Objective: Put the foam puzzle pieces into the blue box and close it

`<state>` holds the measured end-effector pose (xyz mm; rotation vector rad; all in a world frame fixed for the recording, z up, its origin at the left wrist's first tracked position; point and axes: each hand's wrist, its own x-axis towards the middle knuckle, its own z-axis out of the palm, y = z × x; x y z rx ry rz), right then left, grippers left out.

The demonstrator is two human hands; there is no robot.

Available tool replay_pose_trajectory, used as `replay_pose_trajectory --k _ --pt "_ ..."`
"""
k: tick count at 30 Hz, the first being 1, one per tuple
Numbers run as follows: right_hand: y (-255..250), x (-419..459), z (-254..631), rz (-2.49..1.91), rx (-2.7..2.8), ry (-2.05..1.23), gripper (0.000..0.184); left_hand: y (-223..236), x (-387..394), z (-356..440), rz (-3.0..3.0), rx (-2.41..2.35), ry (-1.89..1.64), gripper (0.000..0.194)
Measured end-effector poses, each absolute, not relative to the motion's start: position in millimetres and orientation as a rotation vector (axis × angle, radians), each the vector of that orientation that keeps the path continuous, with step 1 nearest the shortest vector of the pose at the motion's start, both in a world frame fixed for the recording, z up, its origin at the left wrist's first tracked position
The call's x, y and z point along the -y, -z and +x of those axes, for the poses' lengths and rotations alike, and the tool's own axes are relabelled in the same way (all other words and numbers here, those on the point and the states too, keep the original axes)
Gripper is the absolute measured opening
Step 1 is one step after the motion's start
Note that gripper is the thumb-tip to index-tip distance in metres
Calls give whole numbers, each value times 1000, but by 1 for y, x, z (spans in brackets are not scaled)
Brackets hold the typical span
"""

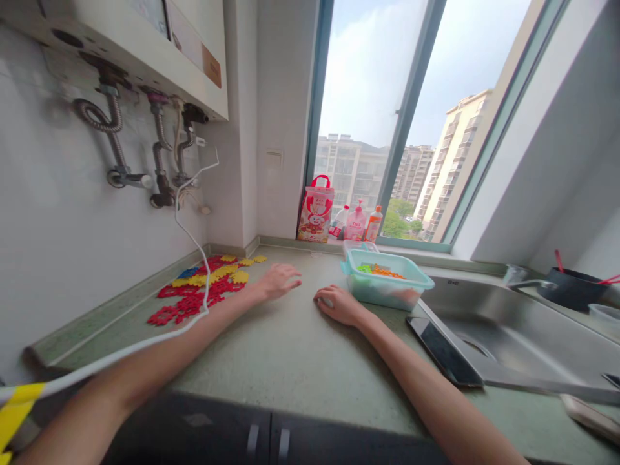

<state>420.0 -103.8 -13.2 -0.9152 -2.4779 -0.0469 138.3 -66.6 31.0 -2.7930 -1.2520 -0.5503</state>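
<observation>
Stone-like counter (290, 361), speckled grey-green and matte, fills the lower middle of the view and runs back to a tall window (387, 116) with dark teal frames. To the right a brushed steel sink (504, 323) is sunk into it, smooth and shiny, with a dark round pot (574, 289) behind its far rim. On the tiled wall to the left hangs a white boxy heater (145, 45); ribbed metal hoses (113, 129) curl down from it, and a thin white cable (191, 226) loops from there across the counter.

A translucent mint-green tub (387, 279), rectangular with rounded corners, stands on the counter just left of the sink; orange and green plastic bits lie inside. A flat black phone (443, 352) rests on the sink's left edge. On the sill stand a red-and-white bag (316, 210) with a loop handle and a few small bottles (361, 223).

Flat plastic pieces (203, 287), snowflake-shaped with notched edges, lie scattered in red, yellow and some blue along the left wall.

The left hand (276, 282) lies palm down, fingers loosely spread and holding nothing, just right of the pieces, its wrist near the nearest red ones. The right hand (339, 305) rests on the counter just left of the tub, fingers curled under and drawn together; whether anything sits under them cannot be told.
</observation>
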Motion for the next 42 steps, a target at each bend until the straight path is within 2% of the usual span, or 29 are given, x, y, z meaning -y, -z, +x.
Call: replay_pose_trajectory --k 8,14,19,26,34,36,42 --pt "17 105 418 -917 2457 73 20 -27 143 -85 -2784 1556 528 61" --pt "18 105 417 -918 2442 87 19 -19 155 -140 -2844 1597 596 62" --pt "16 107 418 -928 2460 87 21 -16 151 -109 -2801 1537 497 70" --pt "15 108 416 -932 2468 95 21 -27 150 -40 -2892 1490 347 61" --pt "19 109 415 -938 2469 41 24 -18 135 22 -3076 1286 465 58" --pt "21 112 407 -952 2456 -50 34 -15 128 44 -3119 1220 496 57" --pt "27 122 378 -994 2362 -315 86 -9 109 122 -3191 931 758 58"
